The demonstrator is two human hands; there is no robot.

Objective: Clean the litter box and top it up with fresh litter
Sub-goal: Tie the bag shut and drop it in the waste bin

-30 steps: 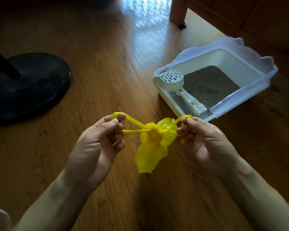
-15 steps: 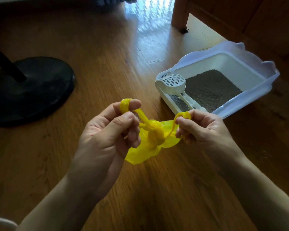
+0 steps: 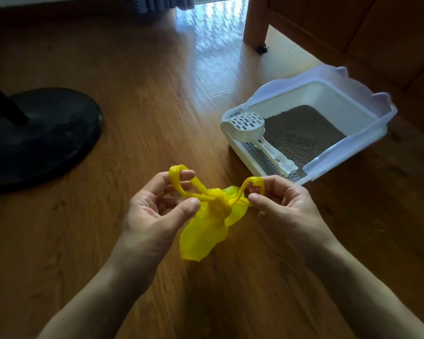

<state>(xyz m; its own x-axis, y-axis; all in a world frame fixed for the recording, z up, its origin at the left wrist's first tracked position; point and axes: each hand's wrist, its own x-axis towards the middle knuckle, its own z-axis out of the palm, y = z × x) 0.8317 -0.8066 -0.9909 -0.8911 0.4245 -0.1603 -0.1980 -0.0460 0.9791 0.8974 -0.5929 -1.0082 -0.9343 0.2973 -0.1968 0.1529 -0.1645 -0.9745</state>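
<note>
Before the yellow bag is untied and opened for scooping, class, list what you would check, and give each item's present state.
1. Left hand has a finger through one handle loop: ok.
2. Right hand holds the other loop: ok.
3. Yellow bag open: not ok, knotted at the neck.
4. Scoop within reach on the litter box grate: ok.
5. Litter free of clumps: cannot tell.
6. Fresh litter supply at hand: cannot tell, none in view.
</note>
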